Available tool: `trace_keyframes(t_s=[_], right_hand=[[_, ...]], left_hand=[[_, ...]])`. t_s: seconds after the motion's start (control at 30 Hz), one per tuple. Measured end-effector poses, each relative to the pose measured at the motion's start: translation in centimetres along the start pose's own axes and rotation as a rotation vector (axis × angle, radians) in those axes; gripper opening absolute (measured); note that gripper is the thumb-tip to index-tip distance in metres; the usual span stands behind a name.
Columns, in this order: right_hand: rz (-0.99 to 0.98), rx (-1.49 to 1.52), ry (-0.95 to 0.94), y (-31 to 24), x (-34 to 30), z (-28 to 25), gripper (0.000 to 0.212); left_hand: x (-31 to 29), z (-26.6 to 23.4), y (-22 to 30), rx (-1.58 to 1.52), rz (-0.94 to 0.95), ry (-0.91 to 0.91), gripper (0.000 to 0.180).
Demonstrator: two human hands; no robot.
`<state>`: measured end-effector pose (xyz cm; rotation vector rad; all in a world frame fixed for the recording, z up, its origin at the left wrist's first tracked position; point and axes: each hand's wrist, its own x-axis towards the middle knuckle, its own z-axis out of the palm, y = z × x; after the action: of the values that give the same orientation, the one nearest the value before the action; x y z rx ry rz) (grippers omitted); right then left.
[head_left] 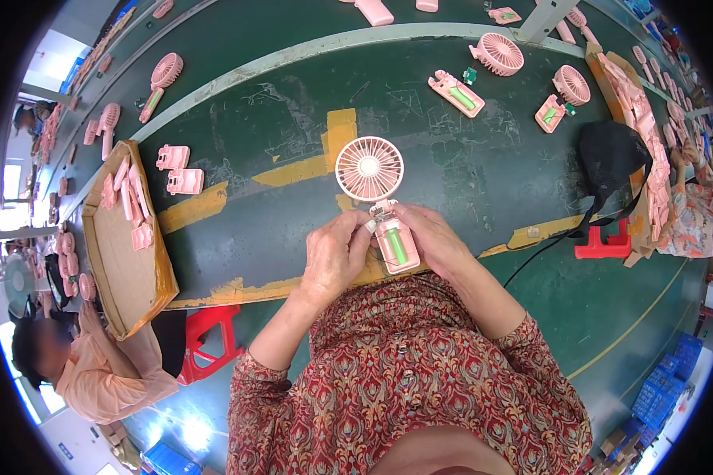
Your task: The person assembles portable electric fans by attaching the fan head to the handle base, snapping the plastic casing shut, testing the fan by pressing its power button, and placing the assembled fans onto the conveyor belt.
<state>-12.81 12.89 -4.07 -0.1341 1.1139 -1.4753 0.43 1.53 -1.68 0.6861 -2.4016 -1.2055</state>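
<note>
A pink handheld fan (370,168) lies right in front of me, its round grille pointing away from me. Its handle shell (407,264) is uncovered and shows a green battery (396,247) inside, with fine wires near the neck. My left hand (333,249) is closed in a pinch at the left of the neck, and a small white piece (371,226) shows at its fingertips. From the other side, my right hand (434,239) grips the fan at its neck and the upper edge of the shell.
Two pink shell halves (184,181) lie left, beside a cardboard tray (95,229) of pink parts. Farther right are two opened fans (499,55) with green boards. A black bag (610,154) sits at the right edge by another parts box (610,71). A co-worker (107,364) sits left.
</note>
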Motion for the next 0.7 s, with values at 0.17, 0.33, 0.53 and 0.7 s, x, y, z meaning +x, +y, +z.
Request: trace_keyframes(t_s=[0.17,0.33,0.53,0.7], right_hand=[[0.003,-0.002,-0.012,-0.13,-0.18,0.10,0.038],[0.006,-0.032,-0.001,-0.11,-0.22,0.23,0.035],[-0.016,-0.101,0.006,-0.06,-0.23,0.37,0.034],[-0.031,-0.148,0.011,-0.03,-0.36,0.40,0.034]], left_hand=[[0.19,0.23,-0.20,0.017,-0.001,0.010,0.007],[0.41,0.27,-0.45,0.043,0.026,0.002,0.006],[0.29,0.33,-0.22,0.171,0.105,0.014,0.007],[0.29,0.50,-0.02,0.097,0.160,0.041,0.011]])
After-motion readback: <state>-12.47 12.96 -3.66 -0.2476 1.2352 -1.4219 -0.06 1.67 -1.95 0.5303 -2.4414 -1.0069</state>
